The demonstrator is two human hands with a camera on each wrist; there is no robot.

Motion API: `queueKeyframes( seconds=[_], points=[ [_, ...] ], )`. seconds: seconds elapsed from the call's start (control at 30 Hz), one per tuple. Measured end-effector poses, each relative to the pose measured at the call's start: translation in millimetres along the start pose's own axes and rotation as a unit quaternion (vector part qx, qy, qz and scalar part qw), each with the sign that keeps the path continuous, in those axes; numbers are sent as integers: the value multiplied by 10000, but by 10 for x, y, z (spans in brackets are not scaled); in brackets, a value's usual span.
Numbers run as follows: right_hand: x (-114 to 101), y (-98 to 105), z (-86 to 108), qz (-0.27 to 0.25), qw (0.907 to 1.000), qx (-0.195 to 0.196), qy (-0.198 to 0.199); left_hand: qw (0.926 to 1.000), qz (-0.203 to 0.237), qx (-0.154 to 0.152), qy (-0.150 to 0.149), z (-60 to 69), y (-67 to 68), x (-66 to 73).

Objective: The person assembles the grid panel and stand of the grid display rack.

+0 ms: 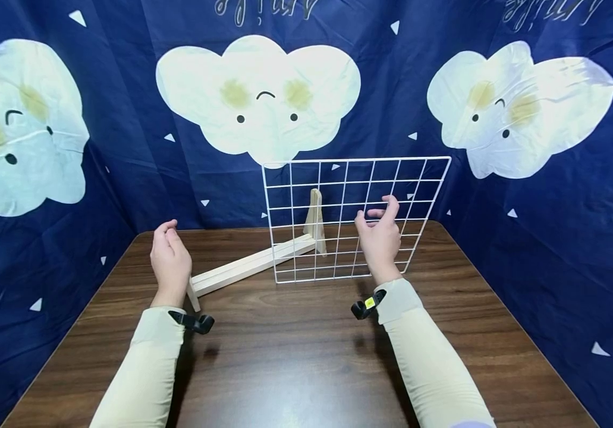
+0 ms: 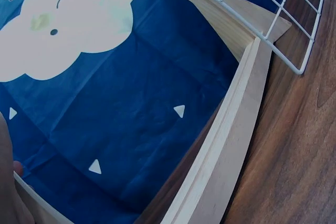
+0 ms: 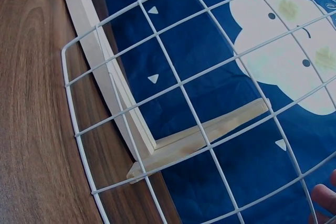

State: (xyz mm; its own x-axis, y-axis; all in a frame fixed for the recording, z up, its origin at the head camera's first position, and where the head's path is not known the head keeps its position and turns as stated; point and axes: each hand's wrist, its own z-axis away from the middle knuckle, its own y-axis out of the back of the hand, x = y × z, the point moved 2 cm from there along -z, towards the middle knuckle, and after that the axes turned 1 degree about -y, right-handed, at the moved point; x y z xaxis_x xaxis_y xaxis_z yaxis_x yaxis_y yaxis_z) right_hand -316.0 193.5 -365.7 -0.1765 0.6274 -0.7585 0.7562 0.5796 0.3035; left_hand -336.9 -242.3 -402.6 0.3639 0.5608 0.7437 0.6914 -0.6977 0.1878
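In the head view, a white wire grid (image 1: 343, 204) stands upright, slightly tilted, in front of the right part of a pale wooden stand (image 1: 252, 266). My right hand (image 1: 381, 241) holds the grid with bent fingers at its right half; in the right wrist view, fingertips (image 3: 324, 198) show beside a wire of the grid (image 3: 181, 83). My left hand (image 1: 170, 261) grips the stand's left end piece, mostly hidden behind it; the left wrist view shows part of that piece (image 2: 42, 206) against the hand. The grid's lower corner (image 2: 300, 71) overlaps the stand's far upright (image 2: 226, 19).
A brown wooden table (image 1: 285, 368) lies beneath. Blue cloth (image 1: 135, 148) with white clouds and small triangles hangs behind the table and at both sides. Each wrist wears a black strap with a small device.
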Motion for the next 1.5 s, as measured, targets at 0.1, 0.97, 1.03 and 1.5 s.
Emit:
queueKeyframes(
  seconds=[0.1,0.97,1.03,1.5],
  points=[
    [-15,-8,-7,7,10000,-13,14,10000,19,-12,14,-4,-20,25],
    [-11,29,-15,100,9997,-191,-112,9998,-42,-173,-75,-1,-134,51],
    [-10,27,-13,97,9997,-186,-103,9998,-43,-189,-71,-4,-137,45],
    [-3,1,-2,50,9997,-208,-78,9998,-128,-18,-180,-7,-131,24]
  ],
)
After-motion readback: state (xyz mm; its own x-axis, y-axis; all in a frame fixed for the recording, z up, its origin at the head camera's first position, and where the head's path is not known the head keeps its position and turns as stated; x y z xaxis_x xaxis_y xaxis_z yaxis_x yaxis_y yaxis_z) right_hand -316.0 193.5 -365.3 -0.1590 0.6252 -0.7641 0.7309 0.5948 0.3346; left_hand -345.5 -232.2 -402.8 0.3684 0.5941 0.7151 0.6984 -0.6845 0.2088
